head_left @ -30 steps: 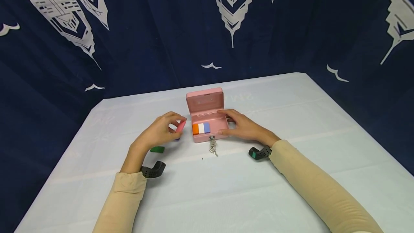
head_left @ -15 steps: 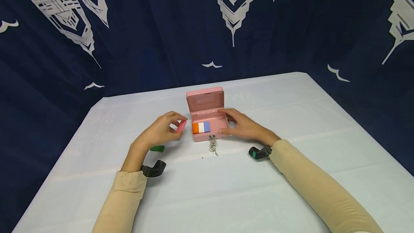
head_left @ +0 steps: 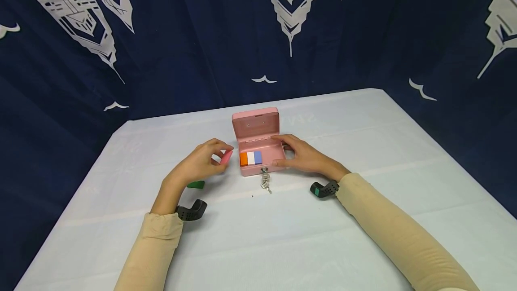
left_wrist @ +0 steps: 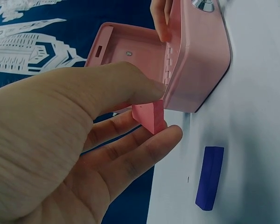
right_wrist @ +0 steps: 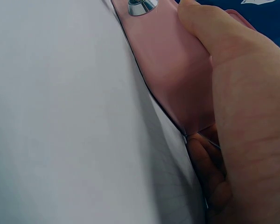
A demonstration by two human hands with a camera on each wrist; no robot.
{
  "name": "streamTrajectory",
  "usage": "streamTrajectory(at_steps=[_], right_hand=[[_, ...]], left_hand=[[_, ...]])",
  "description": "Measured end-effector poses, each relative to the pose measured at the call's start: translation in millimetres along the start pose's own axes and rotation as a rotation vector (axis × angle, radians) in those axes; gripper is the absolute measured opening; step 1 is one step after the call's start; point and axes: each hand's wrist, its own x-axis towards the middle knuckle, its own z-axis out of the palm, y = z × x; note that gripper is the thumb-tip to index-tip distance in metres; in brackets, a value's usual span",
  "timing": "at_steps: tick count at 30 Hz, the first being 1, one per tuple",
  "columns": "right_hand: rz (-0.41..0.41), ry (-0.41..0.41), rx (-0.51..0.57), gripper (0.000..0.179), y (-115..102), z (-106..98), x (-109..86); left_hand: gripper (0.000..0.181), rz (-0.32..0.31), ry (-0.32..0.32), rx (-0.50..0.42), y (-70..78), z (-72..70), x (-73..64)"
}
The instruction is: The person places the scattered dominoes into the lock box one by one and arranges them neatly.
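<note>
My left hand (head_left: 198,161) pinches a small pink block (left_wrist: 150,116) between thumb and fingers, just left of a pink metal cash box (head_left: 256,125). The box stands with its lid raised. Inside, against the left end, an orange block (head_left: 243,159), a white block (head_left: 251,158) and a light-blue block (head_left: 257,157) lie side by side. My right hand (head_left: 304,156) grips the box's right end, thumb at the front rim and fingers toward the back. Keys (head_left: 265,182) hang from the front lock.
A green block (head_left: 196,184) lies on the white table (head_left: 258,237) near my left wrist. In the left wrist view, a dark-blue block (left_wrist: 210,178) rests on the table beside the box. A dark blue patterned curtain (head_left: 226,39) hangs behind the table.
The hands, the pink block and the box hold nearly still. Only a slight shift of the head view shows, and the dark-blue block's edge below the left hand has gone out of the head view.
</note>
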Motion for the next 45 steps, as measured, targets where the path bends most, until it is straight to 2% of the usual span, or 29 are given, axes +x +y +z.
streamTrajectory(at_steps=[16, 32, 45], right_hand=[[-0.004, 0.001, 0.005, 0.085, -0.7, -1.1, -0.9], [-0.007, 0.004, 0.003, 0.085, -0.3, -0.5, -0.7], [-0.022, 0.005, 0.011, 0.085, 0.8, -1.1, -0.3]], left_hand=[[0.040, 0.026, -0.015, 0.011, -1.0, 5.2, 2.3], [0.036, 0.093, -0.015, -0.033, 4.5, 16.8, 6.9], [0.035, 0.090, -0.012, -0.035, 6.1, 21.3, 8.7]])
